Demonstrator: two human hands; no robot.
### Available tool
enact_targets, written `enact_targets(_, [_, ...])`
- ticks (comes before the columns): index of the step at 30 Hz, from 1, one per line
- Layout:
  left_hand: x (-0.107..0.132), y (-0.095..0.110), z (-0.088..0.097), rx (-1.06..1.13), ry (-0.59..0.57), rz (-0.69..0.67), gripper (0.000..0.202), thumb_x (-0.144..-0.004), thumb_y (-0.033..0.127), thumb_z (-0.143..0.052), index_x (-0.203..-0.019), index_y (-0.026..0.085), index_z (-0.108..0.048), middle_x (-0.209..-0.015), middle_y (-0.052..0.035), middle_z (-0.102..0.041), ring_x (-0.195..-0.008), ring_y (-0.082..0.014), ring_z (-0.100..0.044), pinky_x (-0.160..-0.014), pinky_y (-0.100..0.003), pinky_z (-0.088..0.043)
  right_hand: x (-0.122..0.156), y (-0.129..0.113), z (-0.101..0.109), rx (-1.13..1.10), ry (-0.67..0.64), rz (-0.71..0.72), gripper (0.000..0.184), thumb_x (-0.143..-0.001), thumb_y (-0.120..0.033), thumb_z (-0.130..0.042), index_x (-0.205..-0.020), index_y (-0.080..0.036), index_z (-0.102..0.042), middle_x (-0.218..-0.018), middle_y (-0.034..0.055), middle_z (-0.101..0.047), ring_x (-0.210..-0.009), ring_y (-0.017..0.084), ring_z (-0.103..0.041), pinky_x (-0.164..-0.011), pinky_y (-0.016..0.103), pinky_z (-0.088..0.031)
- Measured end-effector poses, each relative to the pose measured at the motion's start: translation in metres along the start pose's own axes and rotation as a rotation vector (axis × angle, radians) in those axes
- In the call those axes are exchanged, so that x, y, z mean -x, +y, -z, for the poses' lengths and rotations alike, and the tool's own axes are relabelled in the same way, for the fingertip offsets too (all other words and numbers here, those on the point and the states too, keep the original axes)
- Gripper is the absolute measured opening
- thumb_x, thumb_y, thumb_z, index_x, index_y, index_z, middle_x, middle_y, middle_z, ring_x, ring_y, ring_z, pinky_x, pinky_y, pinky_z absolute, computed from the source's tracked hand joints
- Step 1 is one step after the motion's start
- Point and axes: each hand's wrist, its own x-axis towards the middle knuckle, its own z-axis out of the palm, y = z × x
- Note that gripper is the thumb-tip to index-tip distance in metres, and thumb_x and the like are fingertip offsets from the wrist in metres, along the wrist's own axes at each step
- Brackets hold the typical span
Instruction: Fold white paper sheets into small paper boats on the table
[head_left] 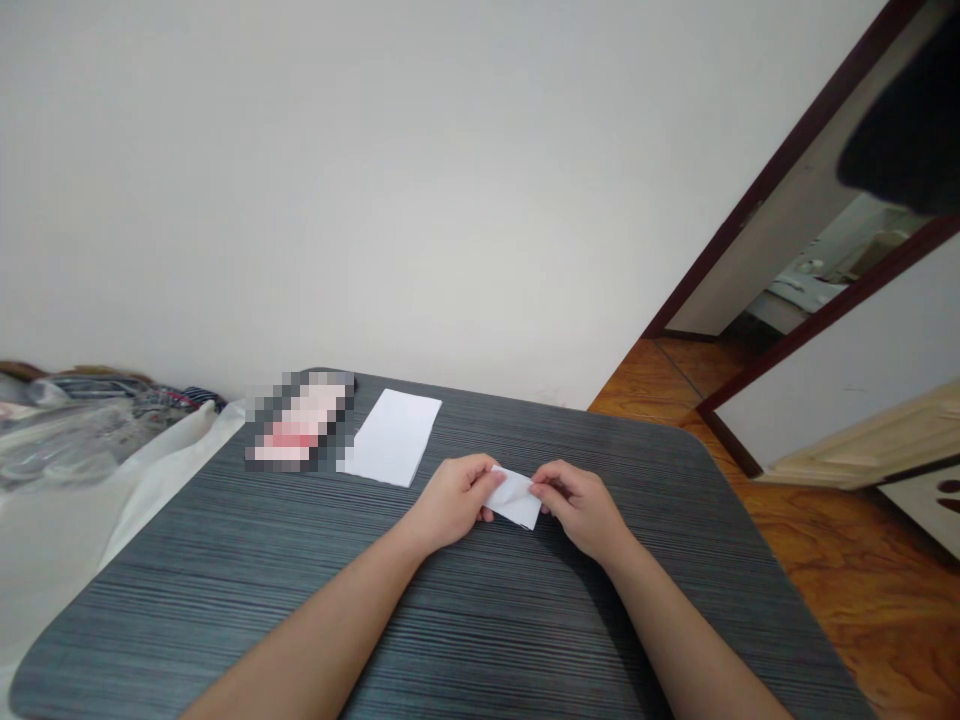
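The left hand (454,500) and right hand (583,508) both pinch a small, folded white paper rectangle (516,499) over the dark grey, streaked tabletop (480,620). Crumpled translucent plastic (71,440) lies beyond the tabletop's left edge, contents unclear.

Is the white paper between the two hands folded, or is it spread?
Folded, it appears: a slanting edge crosses the paper held between the left hand and right hand.

Dark striped table (225,560): pixelated pinkish item (300,420) at its far left corner; white wall (375,180) beyond it; white cloth (150,500) left of it; wood floor (847,560), dark-red doorframe (782,167) right.
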Motion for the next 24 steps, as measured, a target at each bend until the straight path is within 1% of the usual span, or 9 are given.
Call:
enact_targets(2, [0.0002,0.0002,-0.0001,0.006,-0.008,0.001,0.031,-0.086,0.04,-0.042,-0.079,0.016,-0.06,-0.053,0.0011,-0.056,-0.049,-0.0122,-0.053,-0.05,-0.022,-0.038,0.0,0.0011,0.0001,-0.007,-0.002,-0.011,0.008,-0.084,-0.023,-0.055,-0.079,-0.021,-0.06,-0.059,-0.0012,-0.058,-0.053,0.014,-0.054,-0.055,0.024,-0.041])
enact_targets(6, [0.0013,0.0037,0.0,0.019,-0.021,-0.002,0.031,-0.086,0.039,-0.042,-0.083,0.016,-0.062,-0.051,0.0013,-0.055,-0.048,-0.0118,-0.052,-0.05,-0.021,-0.038,-0.0006,0.001,0.0004,0.018,-0.011,0.019,0.011,-0.084,-0.024,-0.055,-0.075,-0.021,-0.061,-0.061,-0.0003,-0.059,-0.054,0.014,-0.055,-0.054,0.024,-0.041])
enact_targets(9, [0.002,0.0056,0.0002,0.021,-0.049,-0.013,0.031,-0.086,0.038,-0.041,-0.087,0.015,-0.062,-0.053,0.0011,-0.055,-0.048,-0.0112,-0.051,-0.05,-0.021,-0.037,-0.0011,-0.0003,-0.0003,0.032,-0.021,0.011,0.01,-0.084,-0.025,-0.056,-0.076,-0.021,-0.061,-0.06,-0.0013,-0.058,-0.053,0.013,-0.054,-0.054,0.024,-0.04])
enact_targets(13, [0.002,0.0042,-0.0002,0.0,-0.079,-0.017,0.027,-0.081,0.037,-0.05,-0.093,0.016,-0.062,-0.057,0.0016,-0.055,-0.048,-0.0106,-0.05,-0.047,-0.02,-0.035,-0.0016,-0.0015,-0.0013,0.015,-0.031,-0.012,0.007,-0.084,-0.025,-0.056,-0.078,-0.021,-0.059,-0.06,-0.0021,-0.058,-0.052,0.012,-0.053,-0.053,0.023,-0.04])
enact_targets(15, [0.002,0.003,-0.0007,-0.021,-0.077,-0.018,0.025,-0.079,0.036,-0.053,-0.092,0.016,-0.062,-0.056,0.002,-0.054,-0.049,-0.0108,-0.05,-0.046,-0.02,-0.035,-0.0018,-0.0016,-0.0016,0.022,-0.026,-0.008,0.007,-0.083,-0.024,-0.057,-0.078,-0.021,-0.06,-0.061,-0.0018,-0.058,-0.054,0.012,-0.054,-0.054,0.023,-0.04])
enact_targets(18, [0.002,0.0021,-0.0014,-0.042,-0.059,-0.012,0.025,-0.08,0.035,-0.051,-0.09,0.016,-0.062,-0.055,0.0018,-0.054,-0.049,-0.0111,-0.05,-0.047,-0.02,-0.036,-0.0016,-0.0007,-0.0029,0.01,-0.01,-0.021,0.006,-0.082,-0.024,-0.057,-0.079,-0.02,-0.06,-0.06,-0.002,-0.058,-0.055,0.013,-0.055,-0.054,0.023,-0.04])
enact_targets(20, [0.002,0.002,-0.0015,-0.042,-0.056,-0.012,0.026,-0.081,0.036,-0.049,-0.089,0.015,-0.062,-0.054,0.0018,-0.054,-0.048,-0.0112,-0.05,-0.049,-0.02,-0.037,-0.0009,0.0008,-0.004,-0.027,-0.001,-0.038,0.004,-0.082,-0.024,-0.057,-0.082,-0.02,-0.06,-0.059,-0.0024,-0.058,-0.053,0.013,-0.055,-0.054,0.023,-0.041])
enact_targets(24, [0.0016,0.0021,-0.0012,-0.022,-0.048,-0.008,0.025,-0.083,0.036,-0.047,-0.089,0.016,-0.061,-0.053,0.0023,-0.054,-0.048,-0.011,-0.05,-0.049,-0.02,-0.037,0.0005,0.0035,-0.0029,-0.05,0.004,-0.052,0.01,-0.083,-0.023,-0.054,-0.09,-0.02,-0.061,-0.059,-0.0023,-0.059,-0.052,0.013,-0.056,-0.054,0.024,-0.041])
